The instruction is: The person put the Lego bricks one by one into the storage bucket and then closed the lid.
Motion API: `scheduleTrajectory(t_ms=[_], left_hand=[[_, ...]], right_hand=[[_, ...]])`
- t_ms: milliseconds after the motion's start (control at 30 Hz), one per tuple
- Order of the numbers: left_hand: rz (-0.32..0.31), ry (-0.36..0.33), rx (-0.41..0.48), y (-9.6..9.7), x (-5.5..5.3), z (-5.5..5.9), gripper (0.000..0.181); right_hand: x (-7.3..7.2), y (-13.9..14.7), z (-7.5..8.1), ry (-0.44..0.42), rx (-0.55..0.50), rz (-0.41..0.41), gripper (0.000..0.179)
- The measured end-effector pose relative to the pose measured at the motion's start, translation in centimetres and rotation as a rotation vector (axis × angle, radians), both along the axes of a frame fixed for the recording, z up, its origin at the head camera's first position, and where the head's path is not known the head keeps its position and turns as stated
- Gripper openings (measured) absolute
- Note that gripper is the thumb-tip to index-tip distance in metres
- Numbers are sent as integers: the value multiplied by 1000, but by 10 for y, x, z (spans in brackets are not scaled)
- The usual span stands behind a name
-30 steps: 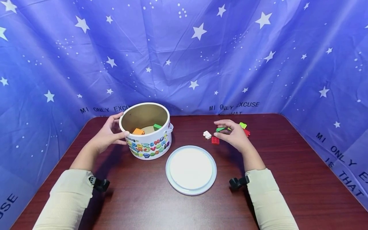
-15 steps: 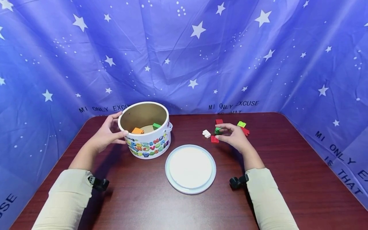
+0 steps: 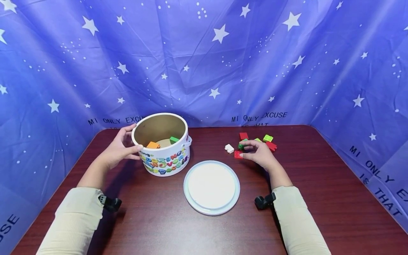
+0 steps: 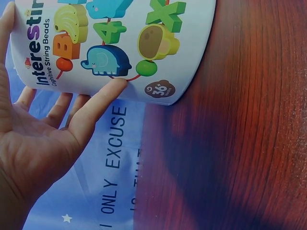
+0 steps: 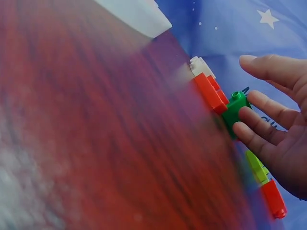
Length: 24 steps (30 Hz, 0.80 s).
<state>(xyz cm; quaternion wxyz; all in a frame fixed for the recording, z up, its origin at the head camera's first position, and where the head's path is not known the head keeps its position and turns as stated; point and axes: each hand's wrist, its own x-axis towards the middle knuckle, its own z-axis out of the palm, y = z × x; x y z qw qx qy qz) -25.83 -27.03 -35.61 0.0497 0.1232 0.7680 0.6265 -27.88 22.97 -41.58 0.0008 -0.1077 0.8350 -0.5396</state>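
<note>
A white round tub (image 3: 169, 164) with printed coloured letters stands on the left; an orange block (image 3: 153, 145) and a green block (image 3: 174, 140) lie inside. My left hand (image 3: 122, 148) rests against its left side, thumb at the front rim and fingers spread behind, mostly straight in the left wrist view. My right hand (image 3: 261, 154) is over the loose toy bricks, thumb and fingers apart. Its fingertips overlap a green brick (image 5: 234, 111) in the right wrist view. The thumb tip is right beside a red brick (image 3: 237, 154) in the head view.
A white round lid (image 3: 211, 186) lies mid-table, near the tub. Around the right hand are a white brick (image 3: 229, 148), a red brick (image 3: 243, 136) behind, a lime brick (image 3: 268, 138) and another red brick (image 3: 271, 146). A starry blue cloth (image 3: 204, 71) hangs behind the table.
My right hand has lowered slightly and shifted, uncovering the far red brick and more of the green one. The near red brick has stayed about where it was. The left hand keeps its place.
</note>
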Motion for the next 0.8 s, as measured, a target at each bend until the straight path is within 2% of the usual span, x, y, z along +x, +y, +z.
scheduleTrajectory(t_ms=[233, 533, 800], left_hand=[[0, 1, -5, -1, 0, 0, 84], [-1, 3, 2, -1, -1, -1, 83], [3, -2, 2, 0, -1, -1, 84]], right_hand=[[-3, 1, -7, 14, 18, 24, 39], [-4, 0, -12, -12, 88, 39, 42], [-4, 0, -16, 1, 172, 7, 32]])
